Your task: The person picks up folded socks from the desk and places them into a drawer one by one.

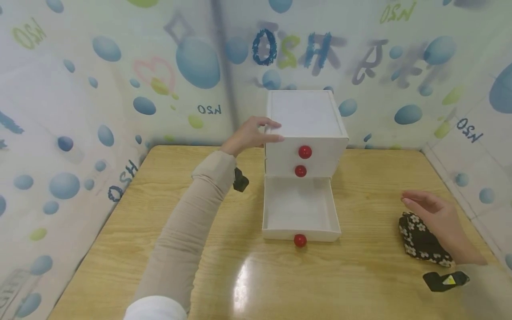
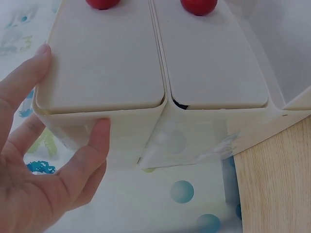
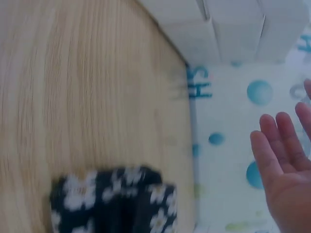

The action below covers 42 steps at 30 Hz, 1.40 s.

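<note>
A white drawer cabinet (image 1: 306, 113) with red round knobs stands on the table. Its bottom drawer (image 1: 298, 206) is pulled out, and no contents show inside. The upper two drawers are closed. My left hand (image 1: 256, 131) grips the cabinet's upper left front corner; in the left wrist view its fingers (image 2: 99, 133) touch the side, while another digit lies at the top edge. At the right, my right hand (image 1: 438, 215) hovers by a folded black cloth item with white flowers (image 1: 418, 235). Its fingers are loosely bent, apart from the floral item, and hold nothing.
The wooden table (image 1: 224, 271) runs up to a wall sheet (image 1: 152, 62) printed with blue and green ovals and letters behind and at both sides. Red knob (image 1: 300, 240) sticks out from the front of the pulled-out drawer.
</note>
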Each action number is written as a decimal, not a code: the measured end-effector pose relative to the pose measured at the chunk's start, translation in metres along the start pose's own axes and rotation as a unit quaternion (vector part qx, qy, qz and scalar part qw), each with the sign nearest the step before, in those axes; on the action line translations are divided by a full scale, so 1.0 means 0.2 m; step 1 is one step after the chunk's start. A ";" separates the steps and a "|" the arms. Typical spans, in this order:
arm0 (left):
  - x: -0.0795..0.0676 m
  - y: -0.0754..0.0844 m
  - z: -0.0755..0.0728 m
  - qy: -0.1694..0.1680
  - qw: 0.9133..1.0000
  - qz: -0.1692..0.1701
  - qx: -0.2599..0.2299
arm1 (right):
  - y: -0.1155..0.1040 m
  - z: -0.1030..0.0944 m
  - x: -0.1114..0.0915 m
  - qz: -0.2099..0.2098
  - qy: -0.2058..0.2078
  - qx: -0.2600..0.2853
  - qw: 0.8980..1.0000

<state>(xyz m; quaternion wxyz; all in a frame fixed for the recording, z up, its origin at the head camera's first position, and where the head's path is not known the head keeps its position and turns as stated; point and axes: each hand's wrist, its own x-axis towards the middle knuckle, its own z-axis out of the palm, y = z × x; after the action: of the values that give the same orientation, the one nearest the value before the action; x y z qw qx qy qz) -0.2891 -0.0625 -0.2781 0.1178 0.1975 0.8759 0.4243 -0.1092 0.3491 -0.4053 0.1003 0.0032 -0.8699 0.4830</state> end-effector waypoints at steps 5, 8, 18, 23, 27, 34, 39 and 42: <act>0.00 0.00 0.00 -0.001 1.000 0.002 -0.001 | 0.06 -0.09 0.00 0.058 -0.017 -0.049 0.997; 0.00 0.00 0.00 -0.001 1.000 0.000 -0.002 | 0.13 -0.14 0.00 0.082 -0.025 -0.074 0.994; 0.00 0.00 0.00 0.000 1.000 -0.002 0.002 | 0.37 -0.22 0.02 0.126 -0.037 -0.094 0.987; 0.01 0.00 0.00 0.000 1.000 -0.004 0.000 | 0.55 -0.25 0.04 0.131 -0.063 -0.116 0.982; 0.01 0.00 0.00 0.000 1.000 -0.002 0.006 | 0.51 -0.24 0.02 0.138 -0.090 -0.121 0.979; 0.00 0.01 0.00 -0.002 1.000 -0.002 0.003 | 0.45 -0.21 -0.01 0.163 -0.153 -0.092 0.970; 0.00 0.00 0.00 -0.005 1.000 -0.004 -0.003 | 0.46 -0.21 -0.01 0.161 -0.154 -0.091 0.971; 0.00 0.00 0.00 -0.006 1.000 -0.004 -0.003 | 0.48 -0.21 -0.01 0.159 -0.155 -0.088 0.971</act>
<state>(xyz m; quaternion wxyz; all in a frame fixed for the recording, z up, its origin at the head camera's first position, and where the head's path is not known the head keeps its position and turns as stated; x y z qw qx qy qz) -0.2898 -0.0619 -0.2776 0.1253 0.1958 0.8746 0.4256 -0.1101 0.4342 -0.4644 -0.1141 -0.0695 -0.9033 0.4076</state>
